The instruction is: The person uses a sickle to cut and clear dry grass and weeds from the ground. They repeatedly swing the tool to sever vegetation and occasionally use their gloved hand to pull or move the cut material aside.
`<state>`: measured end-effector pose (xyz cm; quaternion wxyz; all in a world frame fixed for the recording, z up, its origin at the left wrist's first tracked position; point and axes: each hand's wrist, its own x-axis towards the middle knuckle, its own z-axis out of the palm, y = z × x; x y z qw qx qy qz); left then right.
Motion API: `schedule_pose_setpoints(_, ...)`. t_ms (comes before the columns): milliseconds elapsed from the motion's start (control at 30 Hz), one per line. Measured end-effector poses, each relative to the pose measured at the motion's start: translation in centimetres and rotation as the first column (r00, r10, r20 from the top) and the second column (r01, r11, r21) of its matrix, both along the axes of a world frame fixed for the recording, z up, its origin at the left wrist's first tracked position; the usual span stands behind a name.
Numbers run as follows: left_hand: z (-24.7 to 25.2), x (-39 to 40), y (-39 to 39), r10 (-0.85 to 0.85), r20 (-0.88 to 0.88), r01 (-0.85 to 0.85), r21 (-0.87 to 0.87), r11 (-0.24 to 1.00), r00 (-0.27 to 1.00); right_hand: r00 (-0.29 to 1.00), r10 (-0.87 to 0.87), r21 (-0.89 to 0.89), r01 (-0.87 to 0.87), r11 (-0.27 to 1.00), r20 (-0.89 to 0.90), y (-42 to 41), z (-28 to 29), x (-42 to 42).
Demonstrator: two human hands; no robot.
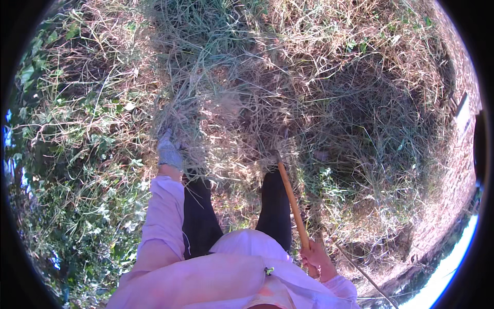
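Note:
My left hand point(170, 148), in a grey knitted glove, reaches down into a tangle of cut grass point(185, 112) in front of my left leg. Grass covers its fingers, so its grip cannot be told. Bare of any glove, my right hand point(313, 257) is closed around the lower end of a wooden handle point(292, 197) at the bottom right. The handle runs up and slightly left to a dark metal tool head point(275, 155), which lies at the grass before my right leg. The shape of the head is partly hidden in dry stalks.
Leafy green plants point(104, 216) grow thickly on the left. Dry and green grass point(370, 108) spreads ahead and to the right. A thin stick point(362, 272) slants across the lower right. Bare ground point(436, 231) curves along the right rim, with a pale flat object point(462, 110) there.

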<state>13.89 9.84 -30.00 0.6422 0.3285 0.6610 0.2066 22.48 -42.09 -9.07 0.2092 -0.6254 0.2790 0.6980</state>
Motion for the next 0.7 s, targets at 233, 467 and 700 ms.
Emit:
schedule_pose_setpoints(233, 6.8, -0.7, 14.7, 0.135, -0.086, -0.123, 0.13, 0.984, 0.987, 0.917, -0.389, -0.045, 0.394, 0.918, 0.084, -1.4, 7.3, 2.5)
schedule_pose_setpoints(467, 7.5, -5.9, 6.6, 0.237, -0.07, -0.237, 0.012, 0.972, 0.969, 0.961, -0.177, 0.25, 0.122, 0.961, 0.211, 11.1, -5.4, 3.8)
schedule_pose_setpoints(700, 7.7, -3.6, 1.2, 0.315, -0.075, -0.318, -0.032, 0.948, 0.946, 0.881, 0.2, 0.481, -0.41, 0.775, 0.429, 28.0, -20.1, -2.6)
